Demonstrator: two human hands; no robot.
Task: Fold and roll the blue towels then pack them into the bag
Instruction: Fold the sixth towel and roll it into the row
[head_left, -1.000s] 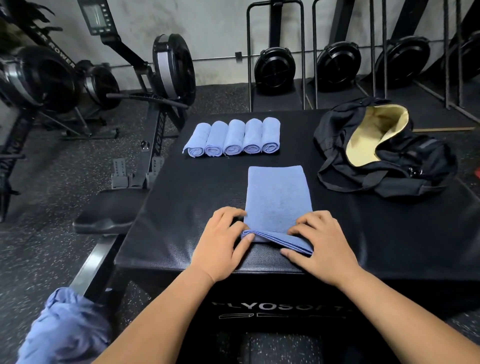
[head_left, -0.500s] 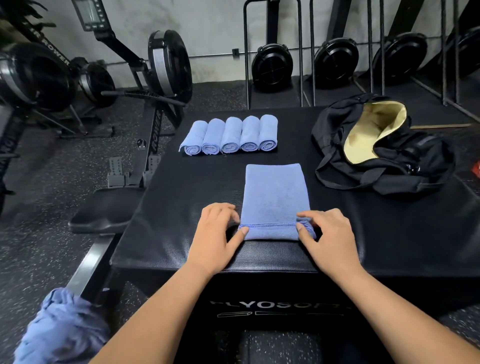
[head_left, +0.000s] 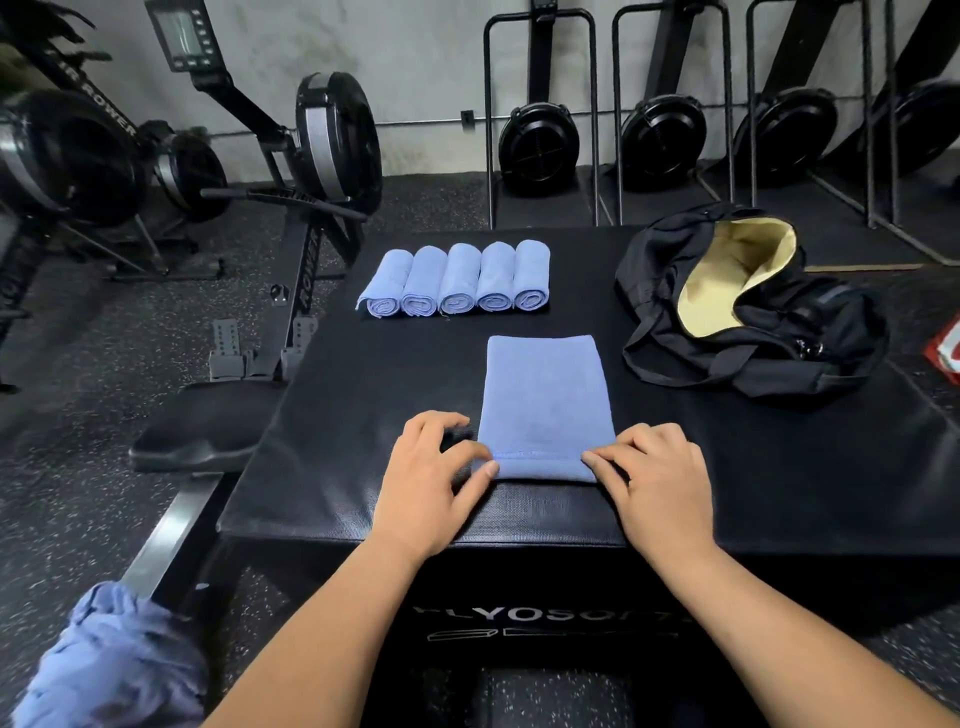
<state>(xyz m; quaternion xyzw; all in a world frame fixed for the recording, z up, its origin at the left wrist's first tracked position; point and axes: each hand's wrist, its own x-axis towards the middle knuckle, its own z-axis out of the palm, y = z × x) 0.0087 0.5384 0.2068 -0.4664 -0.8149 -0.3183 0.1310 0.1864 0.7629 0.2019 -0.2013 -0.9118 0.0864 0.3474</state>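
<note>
Gym floor, judging by black rowing machines (head_left: 291, 171) on speckled rubber flooring (head_left: 104, 395). More rowers stored upright (head_left: 540, 140) against a grey wall, behind a padded black plyo box (head_left: 519, 525)

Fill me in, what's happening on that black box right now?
A person is starting to roll a folded blue towel on the black padded box. The left hand and right hand pinch its near edge, which is turned up into a first small roll. Five rolled blue towels lie in a row at the far side. The open black duffel bag with a yellow lining sits to the right, nothing visibly packed. A heap of loose blue cloth waits at lower left.
</note>
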